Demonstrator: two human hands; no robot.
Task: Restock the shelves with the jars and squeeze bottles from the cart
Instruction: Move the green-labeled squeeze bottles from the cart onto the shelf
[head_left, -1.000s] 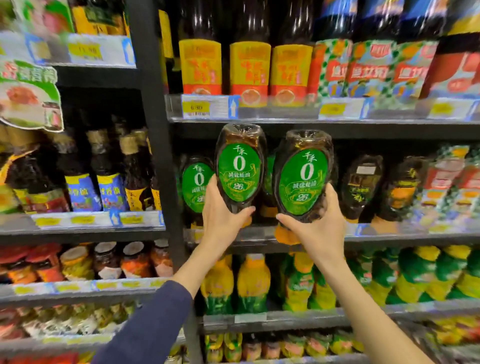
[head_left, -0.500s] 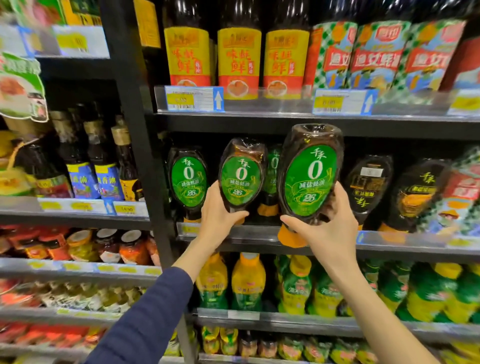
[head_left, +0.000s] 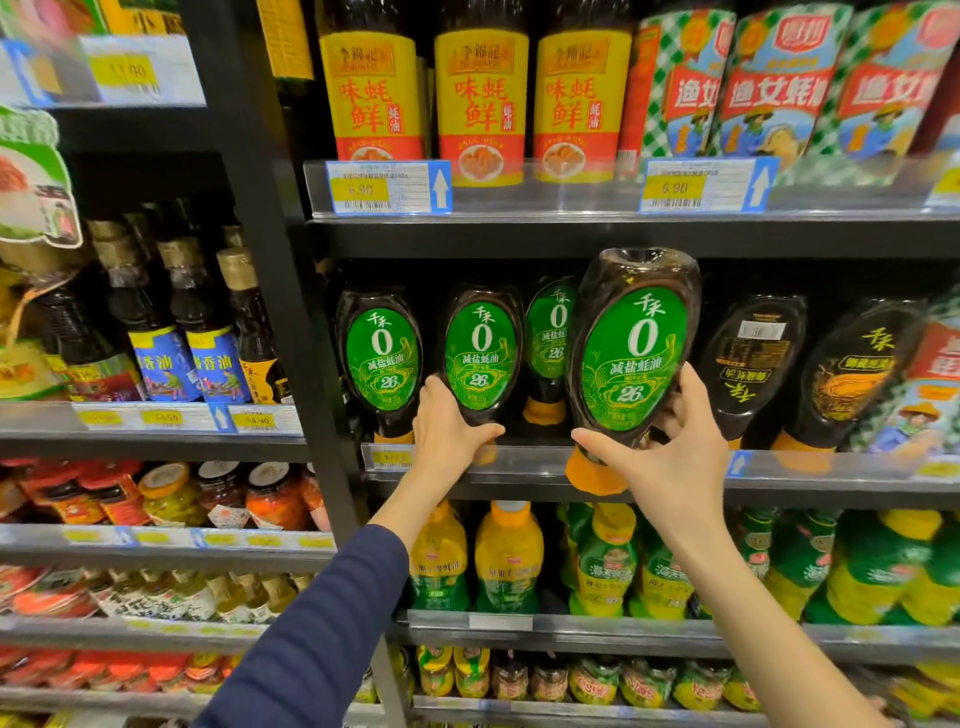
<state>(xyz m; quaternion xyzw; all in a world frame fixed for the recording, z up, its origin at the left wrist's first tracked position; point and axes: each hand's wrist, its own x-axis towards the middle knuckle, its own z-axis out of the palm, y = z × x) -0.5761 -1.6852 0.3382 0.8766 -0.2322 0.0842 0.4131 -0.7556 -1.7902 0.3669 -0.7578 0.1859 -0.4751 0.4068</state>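
Observation:
Two dark squeeze bottles with green oval labels and orange caps are in my hands, caps down. My left hand (head_left: 451, 432) grips the lower part of one squeeze bottle (head_left: 480, 351), which stands on the middle shelf (head_left: 519, 464) between two matching bottles (head_left: 382, 358). My right hand (head_left: 670, 457) holds the second squeeze bottle (head_left: 631, 353) in front of that shelf, tilted a little to the right, its orange cap hanging below the shelf's front edge.
Right of the held bottle stand dark bottles with black labels (head_left: 750, 358). Yellow-labelled bottles (head_left: 480, 104) fill the shelf above, yellow and green bottles (head_left: 506, 558) the shelf below. A black upright post (head_left: 270, 260) separates the left bay with jars (head_left: 272, 496).
My left hand has pushed its bottle back and down onto the middle shelf into the row. My right hand has brought its bottle nearer the shelf. The view has moved closer.

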